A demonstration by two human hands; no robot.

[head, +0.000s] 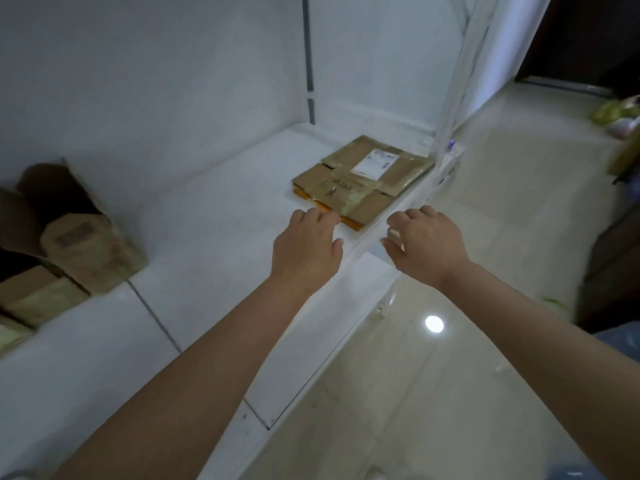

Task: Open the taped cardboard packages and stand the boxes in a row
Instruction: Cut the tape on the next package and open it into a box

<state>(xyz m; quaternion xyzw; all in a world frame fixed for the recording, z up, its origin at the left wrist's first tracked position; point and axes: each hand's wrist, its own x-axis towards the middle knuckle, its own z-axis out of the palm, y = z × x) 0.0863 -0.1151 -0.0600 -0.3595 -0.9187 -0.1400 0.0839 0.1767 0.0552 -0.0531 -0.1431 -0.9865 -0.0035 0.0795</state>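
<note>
Both arms stretched toward package [363,178], flat on white ledge [214,237]. Left hand [306,247] palm down, fingers loosely curled, fingertips just beside package's near corner, holding nothing. Right hand [427,242] likewise, near package, past ledge edge.

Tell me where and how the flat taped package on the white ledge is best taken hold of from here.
Probably by its two near corners, from the near side. The flat taped package lies flat, one corner toward the ledge edge, far side close to the wall. The left hand is at its near-left corner; whether it touches is unclear. The right hand hovers off the near-right edge, fingers loosely curled, holding nothing.
</note>
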